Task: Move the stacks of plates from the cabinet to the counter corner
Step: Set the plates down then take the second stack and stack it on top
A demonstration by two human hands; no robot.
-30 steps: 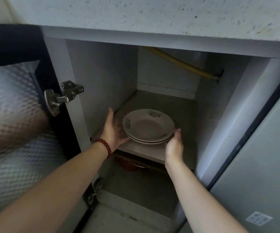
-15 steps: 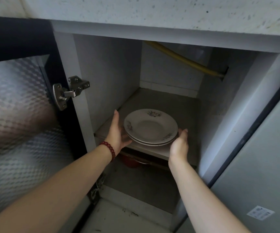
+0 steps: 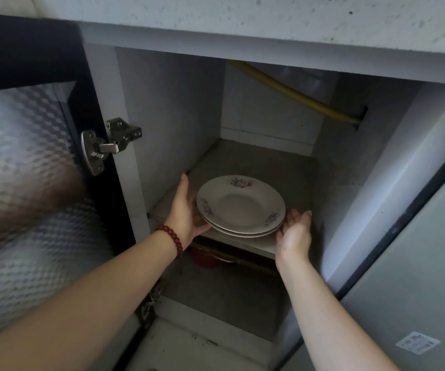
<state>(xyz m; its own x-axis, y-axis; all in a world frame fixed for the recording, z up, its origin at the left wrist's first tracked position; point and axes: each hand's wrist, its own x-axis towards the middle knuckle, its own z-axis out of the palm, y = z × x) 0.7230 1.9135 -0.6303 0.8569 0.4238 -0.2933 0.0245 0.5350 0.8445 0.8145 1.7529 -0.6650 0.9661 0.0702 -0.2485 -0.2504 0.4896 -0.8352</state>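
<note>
A small stack of white plates with flower prints (image 3: 240, 207) rests near the front edge of the cabinet shelf (image 3: 256, 162). My left hand (image 3: 185, 210), with a red bead bracelet on its wrist, lies flat against the stack's left rim, fingers straight and thumb at the lower front edge. My right hand (image 3: 294, 231) sits at the stack's right rim with fingers nearly straight, fingertips by the plate edge. The plates look level on the shelf.
The cabinet door (image 3: 28, 183) stands open on the left with a metal hinge (image 3: 109, 143). A yellow hose (image 3: 296, 95) crosses the back of the cabinet. A red object (image 3: 205, 259) lies under the shelf. The stone counter edge (image 3: 242, 20) overhangs above; a grey appliance (image 3: 416, 277) stands right.
My right hand has shifted from the stack's front right to its right side. My left hand stays on the left rim. The plates have stayed on the shelf.
</note>
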